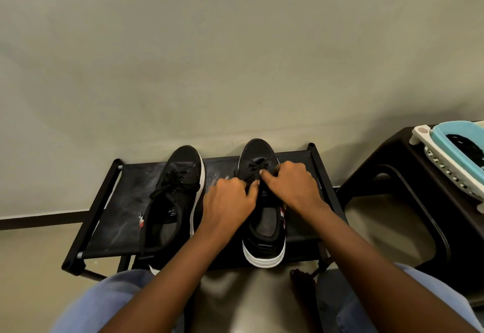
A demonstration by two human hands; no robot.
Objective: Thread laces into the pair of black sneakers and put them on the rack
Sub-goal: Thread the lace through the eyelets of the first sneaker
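Note:
Two black sneakers with white soles stand on the black fabric top of a low rack (125,201), toes toward the wall. The left sneaker (172,201) has black laces threaded, with loose ends trailing off its left side. Over the laced front of the right sneaker (264,230), my left hand (230,199) and my right hand (290,186) meet. Both hands have curled fingers and pinch the black lace (255,169) near the tongue. The lace ends are hidden under my fingers.
A black plastic stool (419,201) stands to the right of the rack, carrying a white basket with a light blue tub (455,144). A plain wall rises just behind the rack. My knees in blue cloth and a bare foot (301,280) are in front.

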